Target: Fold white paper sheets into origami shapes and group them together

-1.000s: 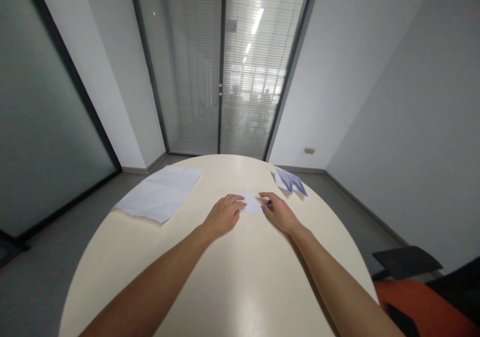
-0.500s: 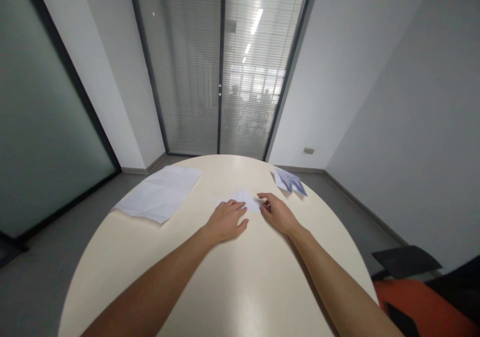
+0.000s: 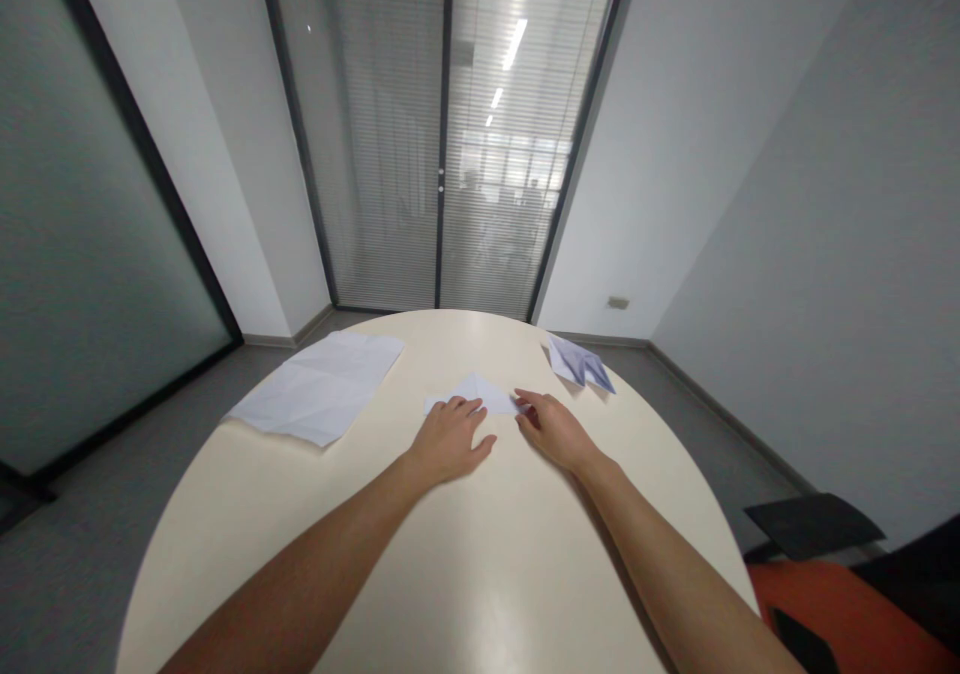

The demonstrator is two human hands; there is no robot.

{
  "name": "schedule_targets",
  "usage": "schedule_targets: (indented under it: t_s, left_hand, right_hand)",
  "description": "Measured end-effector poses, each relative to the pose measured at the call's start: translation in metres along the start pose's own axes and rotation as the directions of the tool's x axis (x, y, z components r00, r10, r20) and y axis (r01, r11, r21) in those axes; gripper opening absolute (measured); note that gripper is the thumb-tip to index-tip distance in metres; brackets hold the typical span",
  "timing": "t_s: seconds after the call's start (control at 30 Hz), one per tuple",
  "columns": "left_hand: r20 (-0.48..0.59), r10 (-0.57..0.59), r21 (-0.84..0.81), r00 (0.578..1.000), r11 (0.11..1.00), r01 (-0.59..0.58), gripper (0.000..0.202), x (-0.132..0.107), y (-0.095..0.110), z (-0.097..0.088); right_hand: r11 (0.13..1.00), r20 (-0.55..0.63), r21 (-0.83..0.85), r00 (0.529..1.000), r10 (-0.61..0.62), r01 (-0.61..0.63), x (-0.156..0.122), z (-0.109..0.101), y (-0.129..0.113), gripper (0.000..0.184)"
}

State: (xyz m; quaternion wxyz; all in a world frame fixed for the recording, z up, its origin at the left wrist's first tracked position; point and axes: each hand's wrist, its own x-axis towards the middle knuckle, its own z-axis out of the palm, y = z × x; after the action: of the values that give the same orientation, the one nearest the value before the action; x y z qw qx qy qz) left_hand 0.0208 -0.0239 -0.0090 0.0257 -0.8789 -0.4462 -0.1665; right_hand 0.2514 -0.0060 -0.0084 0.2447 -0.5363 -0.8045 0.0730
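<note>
Left hand [image 3: 448, 441] partly over folded paper [image 3: 495, 397]

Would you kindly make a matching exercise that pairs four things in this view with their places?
Things:
1. Large creased white paper sheet
2. Red-and-black chair
3. Small folded white paper
4. Folded violet-and-white paper

Places:
A. At the fingers of the bare left hand
B. Far right part of the cream rounded table
C. Left part of the table
D. Beyond the table's right edge

Pairs: 1-C, 2-D, 3-A, 4-B
</note>
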Motion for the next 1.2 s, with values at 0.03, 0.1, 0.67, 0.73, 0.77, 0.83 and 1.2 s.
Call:
schedule_targets:
  t_s: [0.03,0.1,0.67,0.73,0.77,0.83,1.2]
  left_hand:
    - [-0.001,0.004,-0.001,1.000,1.000,-0.004,0.045,0.000,0.000,0.000]
    - [-0.003,0.010,-0.005,1.000,1.000,-0.010,0.045,0.000,-0.001,0.000]
    - [-0.012,0.028,-0.025,1.000,0.999,-0.028,0.051,0.000,-0.003,0.007]
    - [-0.009,0.001,-0.022,1.000,1.000,-0.001,0.049,0.001,-0.003,0.008]
    - [-0.014,-0.021,-0.020,1.000,1.000,0.020,0.048,0.002,-0.003,0.009]
    - [-0.031,-0.075,-0.015,0.997,0.997,0.075,0.044,0.003,-0.004,0.007]
    - [-0.047,-0.386,0.087,0.921,0.917,0.389,0.032,0.006,-0.030,-0.005]
  right_hand:
    - [1.000,0.004,-0.023,1.000,-0.011,0.011,0.000,-0.001,-0.001,0.044]
    - [0.996,0.013,-0.078,0.999,-0.037,0.038,0.000,-0.003,-0.005,0.038]
    - [0.984,0.296,-0.172,0.955,0.015,0.038,-0.010,0.008,-0.019,0.090]
    - [0.986,0.319,-0.168,0.947,0.040,0.015,-0.011,0.008,-0.023,0.095]
    - [0.986,0.328,-0.168,0.943,0.051,0.005,-0.011,0.007,-0.024,0.097]
    - [0.985,0.338,-0.171,0.939,0.069,-0.011,-0.010,0.006,-0.026,0.098]
    - [0.987,0.328,-0.156,0.941,0.081,-0.031,-0.010,0.007,-0.021,0.095]
